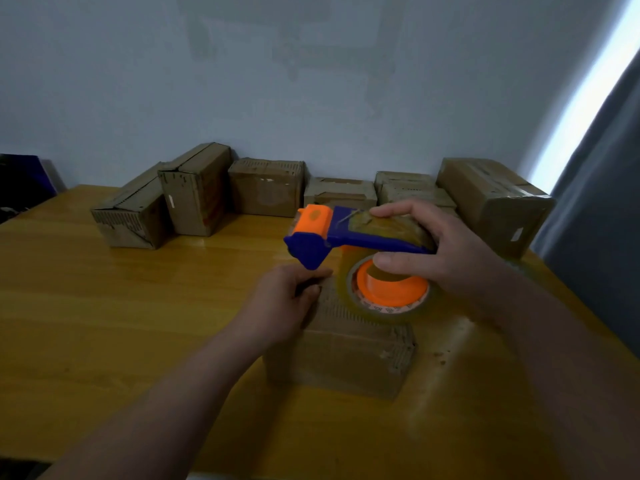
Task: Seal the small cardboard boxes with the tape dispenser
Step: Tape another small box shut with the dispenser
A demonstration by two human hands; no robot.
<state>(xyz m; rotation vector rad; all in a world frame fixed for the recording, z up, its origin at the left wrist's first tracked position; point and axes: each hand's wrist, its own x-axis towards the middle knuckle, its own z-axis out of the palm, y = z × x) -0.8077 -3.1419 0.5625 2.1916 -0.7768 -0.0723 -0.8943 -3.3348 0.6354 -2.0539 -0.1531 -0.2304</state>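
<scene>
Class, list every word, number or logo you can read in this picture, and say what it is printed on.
Nothing legible.
Tape roll core: dark printed marks, too blurred to read.
White sticker on the upright box: too small to read.
White sticker on the right box: too small to read.
</scene>
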